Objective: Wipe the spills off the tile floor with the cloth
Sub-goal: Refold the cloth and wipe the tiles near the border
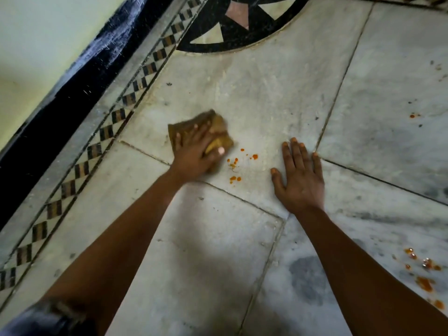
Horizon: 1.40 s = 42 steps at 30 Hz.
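My left hand [194, 151] presses a folded brown-yellow cloth [218, 128] flat against the white marble tile floor [254, 98], fingers spread over it; the cloth looks blurred. Just right of the cloth lie small orange spill drops [238, 163], between my two hands. My right hand [299, 177] rests palm-down on the floor, fingers apart, holding nothing. More orange spills [423, 272] sit at the lower right, beside my right forearm, and a tiny orange spot [413, 115] lies at the far right.
A checkered black-and-tan inlay border [97, 146] runs diagonally on the left, with a black skirting [60, 105] and pale wall beyond. A black round floor inlay [242, 23] lies at the top. Dark grout lines cross the tiles.
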Each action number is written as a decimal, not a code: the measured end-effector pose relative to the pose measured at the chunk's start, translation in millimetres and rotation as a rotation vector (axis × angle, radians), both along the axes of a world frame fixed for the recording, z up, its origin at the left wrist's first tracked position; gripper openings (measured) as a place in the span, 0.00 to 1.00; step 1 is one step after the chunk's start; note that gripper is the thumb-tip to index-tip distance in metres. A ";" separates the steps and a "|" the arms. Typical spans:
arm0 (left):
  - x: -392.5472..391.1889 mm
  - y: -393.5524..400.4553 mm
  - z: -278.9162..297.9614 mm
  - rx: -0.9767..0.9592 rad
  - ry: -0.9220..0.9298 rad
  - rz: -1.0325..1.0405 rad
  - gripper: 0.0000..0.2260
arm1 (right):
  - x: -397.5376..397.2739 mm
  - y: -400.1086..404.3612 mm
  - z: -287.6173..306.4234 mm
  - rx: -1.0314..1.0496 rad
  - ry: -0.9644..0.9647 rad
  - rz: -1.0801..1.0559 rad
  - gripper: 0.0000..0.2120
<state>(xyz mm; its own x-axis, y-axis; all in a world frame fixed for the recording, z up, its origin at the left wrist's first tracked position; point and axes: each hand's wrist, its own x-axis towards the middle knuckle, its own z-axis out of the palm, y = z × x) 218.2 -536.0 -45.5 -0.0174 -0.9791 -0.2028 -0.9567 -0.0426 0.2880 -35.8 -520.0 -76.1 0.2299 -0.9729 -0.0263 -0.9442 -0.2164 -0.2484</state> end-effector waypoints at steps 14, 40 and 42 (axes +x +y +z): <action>-44.4 1.2 -10.9 -0.035 -0.110 0.002 0.34 | -0.2 2.7 0.5 -0.014 -0.011 -0.005 0.33; -52.0 -25.5 -3.8 0.098 -0.072 0.118 0.28 | -12.1 28.3 -5.5 -0.054 -0.018 -0.046 0.31; -80.5 -16.2 -6.4 0.064 -0.111 0.045 0.29 | -12.0 26.8 -3.9 -0.057 -0.013 -0.049 0.30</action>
<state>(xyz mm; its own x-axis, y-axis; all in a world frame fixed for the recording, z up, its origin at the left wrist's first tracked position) 137.7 -552.2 -51.9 0.0520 -0.9633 -0.2633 -0.9792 -0.1009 0.1760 -47.8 -493.2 -80.0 0.1823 -0.9827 0.0321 -0.9505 -0.1845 -0.2498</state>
